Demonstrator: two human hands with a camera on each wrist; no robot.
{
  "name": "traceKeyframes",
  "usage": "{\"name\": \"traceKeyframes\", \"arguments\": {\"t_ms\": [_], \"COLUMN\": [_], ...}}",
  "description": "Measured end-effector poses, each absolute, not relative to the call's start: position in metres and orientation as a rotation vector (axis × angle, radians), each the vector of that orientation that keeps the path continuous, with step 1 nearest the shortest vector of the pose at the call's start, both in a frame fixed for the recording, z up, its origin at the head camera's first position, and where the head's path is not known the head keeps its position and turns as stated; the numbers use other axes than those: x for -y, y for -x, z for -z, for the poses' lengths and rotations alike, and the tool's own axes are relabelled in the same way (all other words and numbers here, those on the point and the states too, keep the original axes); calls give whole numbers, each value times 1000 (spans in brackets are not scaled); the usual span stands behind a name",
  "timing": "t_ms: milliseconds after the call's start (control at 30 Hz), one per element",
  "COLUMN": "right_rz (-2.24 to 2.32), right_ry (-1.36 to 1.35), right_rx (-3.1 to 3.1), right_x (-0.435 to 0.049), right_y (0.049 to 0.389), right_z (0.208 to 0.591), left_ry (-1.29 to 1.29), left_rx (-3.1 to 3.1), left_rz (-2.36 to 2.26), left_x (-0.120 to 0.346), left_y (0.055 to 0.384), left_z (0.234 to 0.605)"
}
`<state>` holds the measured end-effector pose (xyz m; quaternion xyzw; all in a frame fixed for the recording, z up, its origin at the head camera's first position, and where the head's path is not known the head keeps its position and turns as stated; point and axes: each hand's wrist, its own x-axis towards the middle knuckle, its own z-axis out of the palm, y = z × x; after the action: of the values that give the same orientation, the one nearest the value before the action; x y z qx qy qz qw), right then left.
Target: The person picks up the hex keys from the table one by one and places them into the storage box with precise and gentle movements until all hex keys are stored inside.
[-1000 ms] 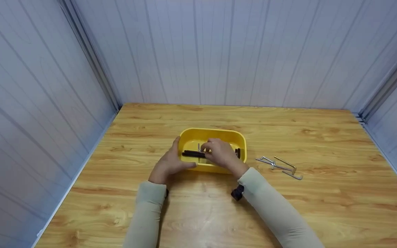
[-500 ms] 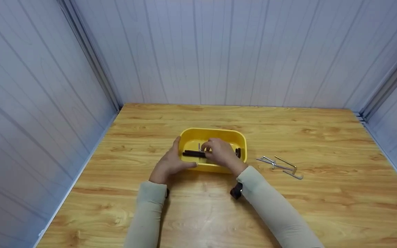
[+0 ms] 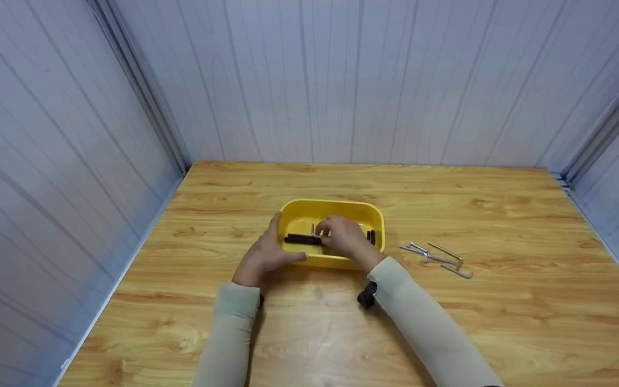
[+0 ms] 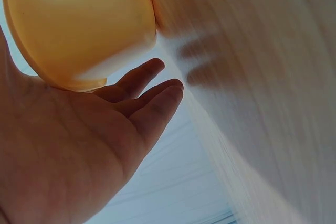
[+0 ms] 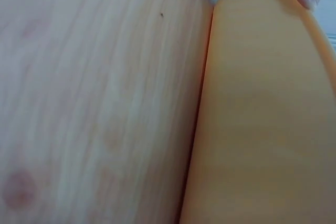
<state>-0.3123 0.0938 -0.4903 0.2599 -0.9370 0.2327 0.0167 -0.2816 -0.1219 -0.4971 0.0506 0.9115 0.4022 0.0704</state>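
Observation:
In the head view a yellow plastic bin (image 3: 331, 262) stands on the wooden table. My left hand (image 3: 266, 252) holds its left end, the thumb over the near rim and the other fingers along the left wall. Inside, my right hand (image 3: 344, 236) has curled fingers pinching a small silver hex key (image 3: 313, 229), which shows only in part. Black bars (image 3: 301, 239) lie in the bin just left of the right fingers, and shorter black pieces (image 3: 371, 237) at its right end. In the right wrist view the bin's wall hides the right hand.
Several loose silver hex keys (image 3: 417, 250) and a gold-coloured one (image 3: 446, 253) lie on the table (image 3: 530, 301), right of the bin. White panel walls (image 3: 331, 80) enclose the table at the back and both sides.
The right hand has shifted very slightly inside the bin, and the silver hex key at its fingertips has moved a little to the right. The left hand and the bin stay put.

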Motion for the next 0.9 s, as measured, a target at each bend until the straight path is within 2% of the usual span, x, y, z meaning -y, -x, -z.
{"name": "traceKeyframes", "arguments": {"t_ms": [900], "right_rz": [-633], "right_ry": [-731], "right_rx": [3016], "right_x": [-93], "right_y": [316], "right_z": [494], "left_ry": [-182], "left_rx": [-2729], "left_rz": [-1267], "left_x": [124], "left_y": [283], "left_z": [499]}}
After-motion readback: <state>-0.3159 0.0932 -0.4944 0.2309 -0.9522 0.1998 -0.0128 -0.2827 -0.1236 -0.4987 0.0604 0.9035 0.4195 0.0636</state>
